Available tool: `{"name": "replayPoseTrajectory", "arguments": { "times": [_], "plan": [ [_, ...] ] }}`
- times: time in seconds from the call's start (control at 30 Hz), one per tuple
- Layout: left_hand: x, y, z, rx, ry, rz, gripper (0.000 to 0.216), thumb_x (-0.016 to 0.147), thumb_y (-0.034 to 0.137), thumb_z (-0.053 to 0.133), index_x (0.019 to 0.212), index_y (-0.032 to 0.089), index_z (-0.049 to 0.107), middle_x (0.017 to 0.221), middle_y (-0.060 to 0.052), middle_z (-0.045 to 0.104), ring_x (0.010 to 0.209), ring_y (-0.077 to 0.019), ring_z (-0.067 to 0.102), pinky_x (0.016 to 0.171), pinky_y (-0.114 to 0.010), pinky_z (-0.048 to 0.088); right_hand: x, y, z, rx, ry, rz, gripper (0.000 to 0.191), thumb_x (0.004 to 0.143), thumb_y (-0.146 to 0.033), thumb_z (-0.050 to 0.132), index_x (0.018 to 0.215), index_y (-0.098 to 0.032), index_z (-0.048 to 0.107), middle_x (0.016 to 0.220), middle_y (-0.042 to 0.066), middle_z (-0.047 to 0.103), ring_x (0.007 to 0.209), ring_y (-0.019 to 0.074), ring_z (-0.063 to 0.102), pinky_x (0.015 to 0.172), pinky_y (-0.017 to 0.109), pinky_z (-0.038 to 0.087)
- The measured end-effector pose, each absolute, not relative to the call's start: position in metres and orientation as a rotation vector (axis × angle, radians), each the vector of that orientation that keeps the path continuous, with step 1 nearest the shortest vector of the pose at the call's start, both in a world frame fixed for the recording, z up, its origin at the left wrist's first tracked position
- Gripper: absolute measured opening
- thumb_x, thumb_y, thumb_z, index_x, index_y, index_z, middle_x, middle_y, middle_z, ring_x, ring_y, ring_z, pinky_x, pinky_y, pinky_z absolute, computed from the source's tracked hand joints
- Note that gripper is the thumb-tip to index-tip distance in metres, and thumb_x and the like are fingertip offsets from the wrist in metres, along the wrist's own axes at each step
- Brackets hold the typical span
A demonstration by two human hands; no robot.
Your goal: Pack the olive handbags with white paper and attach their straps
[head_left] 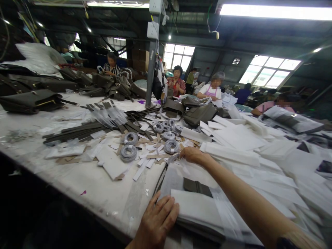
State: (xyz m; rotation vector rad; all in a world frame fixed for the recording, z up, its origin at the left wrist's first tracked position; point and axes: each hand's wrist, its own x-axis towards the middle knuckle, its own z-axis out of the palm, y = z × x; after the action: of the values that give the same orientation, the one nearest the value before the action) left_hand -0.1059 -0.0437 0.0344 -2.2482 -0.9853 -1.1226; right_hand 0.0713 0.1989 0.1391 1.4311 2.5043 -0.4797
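My left hand point(155, 221) lies flat, fingers stretched out, on the near edge of a white foam sheet point(197, 207) that covers a dark grey bag point(197, 186) on the table point(85, 183). My right hand point(192, 154) reaches forward across the bag, its fingers pinched on the end of a dark strap point(160, 176) wrapped in clear plastic. Several coiled grey straps point(128, 152) lie just beyond that hand.
Dark flat straps point(77, 131) and paper scraps litter the table's middle. White foam sheets point(233, 141) pile up on the right. Finished dark bags point(31, 100) sit at far left and centre point(199, 114). A grey post point(151, 58) rises from the table. Several people work at the back.
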Motion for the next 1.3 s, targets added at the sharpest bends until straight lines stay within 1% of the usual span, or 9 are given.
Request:
{"name": "replayPoseTrajectory", "arguments": {
  "times": [0.1,0.2,0.47,0.67,0.77,0.87,1.0,1.17,1.3],
  "plan": [
    [-0.102,-0.044,0.022,-2.229,-1.006,-1.131,0.04,0.103,0.016,0.029,0.122,0.013,0.064,0.115,-0.01,0.069,0.118,-0.0171,0.06,0.121,-0.045,0.03,0.08,0.197,0.142,1.419,2.46,-0.697,0.037,0.073,-0.003,0.053,0.093,-0.02,0.078,0.08,0.003,0.073,0.066,0.0155,0.066,0.061,0.02,0.049],
    [-0.102,-0.045,0.013,-2.259,-1.024,-1.108,0.041,0.103,0.017,0.027,0.125,0.013,0.062,0.118,-0.01,0.068,0.119,-0.0182,0.059,0.121,-0.045,0.03,0.09,0.195,0.157,1.416,2.506,-0.858,0.035,0.072,-0.007,0.049,0.092,-0.015,0.076,0.076,0.002,0.07,0.062,0.0131,0.062,0.054,0.018,0.046],
    [-0.101,-0.048,0.029,-2.282,-1.079,-1.13,0.039,0.102,0.014,0.031,0.124,0.013,0.063,0.117,-0.008,0.069,0.119,-0.0167,0.058,0.121,-0.041,0.027,0.097,0.146,0.206,1.221,2.631,-1.085,0.026,0.066,-0.01,0.051,0.08,-0.016,0.072,0.076,0.0,0.07,0.066,0.0131,0.06,0.059,0.019,0.044],
    [-0.099,-0.054,0.033,-2.273,-1.079,-1.071,0.04,0.101,0.013,0.029,0.125,0.011,0.062,0.117,-0.008,0.069,0.118,-0.0182,0.06,0.12,-0.042,0.029,0.085,0.053,0.165,1.116,2.73,-0.971,0.03,0.067,-0.005,0.048,0.075,-0.02,0.073,0.073,0.0,0.072,0.07,0.015,0.064,0.066,0.022,0.046],
    [-0.097,-0.057,0.03,-2.251,-1.078,-1.076,0.039,0.1,0.01,0.032,0.126,0.009,0.061,0.119,-0.01,0.069,0.12,-0.0205,0.059,0.116,-0.045,0.036,0.088,0.018,0.136,1.271,2.883,-0.984,0.035,0.075,-0.008,0.051,0.1,-0.021,0.073,0.094,0.004,0.074,0.086,0.0188,0.067,0.081,0.027,0.051],
    [-0.096,-0.058,0.03,-2.247,-1.113,-1.11,0.038,0.1,0.011,0.033,0.125,0.009,0.061,0.118,-0.011,0.069,0.119,-0.0201,0.059,0.115,-0.045,0.039,0.104,-0.001,0.121,1.336,2.984,-0.962,0.06,0.079,-0.018,0.064,0.138,-0.022,0.055,0.127,0.01,0.065,0.114,0.025,0.062,0.102,0.038,0.048],
    [-0.095,-0.059,0.033,-2.272,-1.121,-1.09,0.038,0.101,0.012,0.032,0.127,0.009,0.059,0.118,-0.011,0.069,0.12,-0.0189,0.059,0.115,-0.043,0.04,0.127,-0.015,0.105,1.184,3.126,-0.63,0.09,0.068,-0.033,0.084,0.148,-0.019,0.044,0.143,0.018,0.053,0.132,0.0359,0.049,0.113,0.054,0.038],
    [-0.095,-0.06,0.034,-2.283,-1.127,-1.115,0.036,0.1,0.011,0.034,0.125,0.01,0.06,0.118,-0.01,0.069,0.121,-0.018,0.058,0.116,-0.041,0.039,0.128,-0.031,0.079,0.938,3.423,-0.19,0.073,0.078,-0.006,0.056,0.148,-0.017,0.044,0.144,0.015,0.053,0.133,0.0286,0.05,0.114,0.049,0.04],
    [-0.096,-0.059,0.034,-2.287,-1.099,-1.089,0.039,0.101,0.011,0.031,0.127,0.01,0.06,0.119,-0.009,0.069,0.122,-0.0181,0.057,0.117,-0.042,0.036,0.125,-0.021,0.092,1.13,3.415,-0.576,0.044,0.09,-0.012,0.045,0.128,-0.02,0.065,0.125,0.01,0.068,0.116,0.0243,0.063,0.105,0.041,0.049]
  ]
}}
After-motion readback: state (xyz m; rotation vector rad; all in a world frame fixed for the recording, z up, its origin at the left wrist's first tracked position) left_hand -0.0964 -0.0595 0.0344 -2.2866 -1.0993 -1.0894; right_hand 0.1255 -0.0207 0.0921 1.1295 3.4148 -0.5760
